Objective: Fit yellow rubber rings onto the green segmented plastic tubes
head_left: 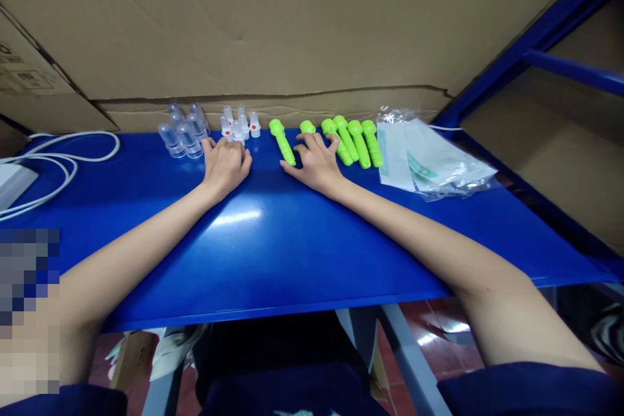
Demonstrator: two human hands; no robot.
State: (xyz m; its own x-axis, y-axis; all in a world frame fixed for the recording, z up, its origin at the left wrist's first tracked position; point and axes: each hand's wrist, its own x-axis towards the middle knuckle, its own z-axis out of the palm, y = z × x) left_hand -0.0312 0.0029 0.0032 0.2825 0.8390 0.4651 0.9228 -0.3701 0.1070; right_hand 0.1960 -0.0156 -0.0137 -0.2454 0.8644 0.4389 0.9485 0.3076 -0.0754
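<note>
Right hand point(316, 161) | hides most of green handle point(307, 126) | grip unclear

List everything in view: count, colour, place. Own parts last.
clear plastic tubes: about six, table's back left
small caps: about six, clear-white with red dots, right of the tubes
handles: six, bright green, back centre
plastic bag: at least one, clear with white-green paper, right
cable: likely one, white, left
box: one, white, left edge
table: one, blue, centre
cardboard: several panels, brown, behind
frame: one, blue, right
floor: one, reddish, below
left hand: one, by the caps
right hand: one, at the handles
</note>
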